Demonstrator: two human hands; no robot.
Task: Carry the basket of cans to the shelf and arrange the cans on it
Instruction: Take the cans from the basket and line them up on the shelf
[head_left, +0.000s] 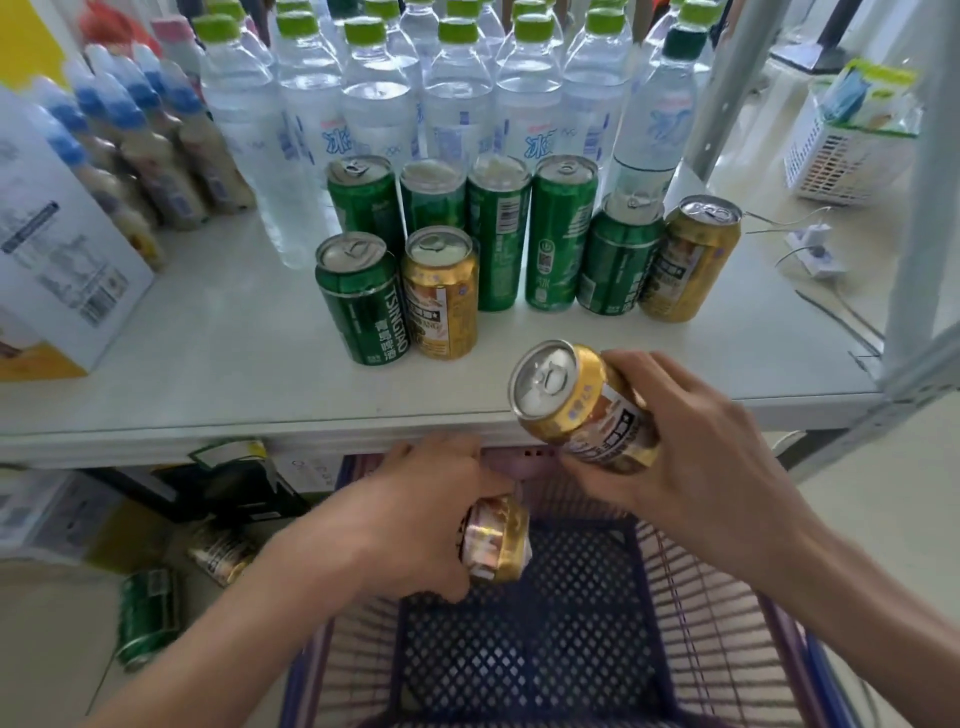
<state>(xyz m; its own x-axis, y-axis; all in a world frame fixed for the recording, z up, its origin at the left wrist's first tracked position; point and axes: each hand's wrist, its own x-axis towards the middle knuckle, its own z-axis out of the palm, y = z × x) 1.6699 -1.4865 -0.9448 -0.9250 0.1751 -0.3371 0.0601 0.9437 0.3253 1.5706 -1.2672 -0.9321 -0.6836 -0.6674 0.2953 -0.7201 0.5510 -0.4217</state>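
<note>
My right hand (691, 447) grips a gold can (576, 405), tilted, just above the front edge of the white shelf (234, 374). Lower down, my left hand (415, 514) holds a second gold can (498, 543) over the purple mesh basket (545, 639), whose bottom shows no other cans. On the shelf stand several green cans (363, 301) and two gold cans, one (441, 296) in the front row and one (685, 260) at the right end.
Rows of water bottles (374, 98) stand behind the cans, small blue-capped bottles (156, 156) and a white carton (57, 260) to the left. A green can (145, 613) and a gold can (223, 551) lie on the floor under the shelf. The shelf's metal upright (924, 208) rises at right, beyond it a white basket (841, 161).
</note>
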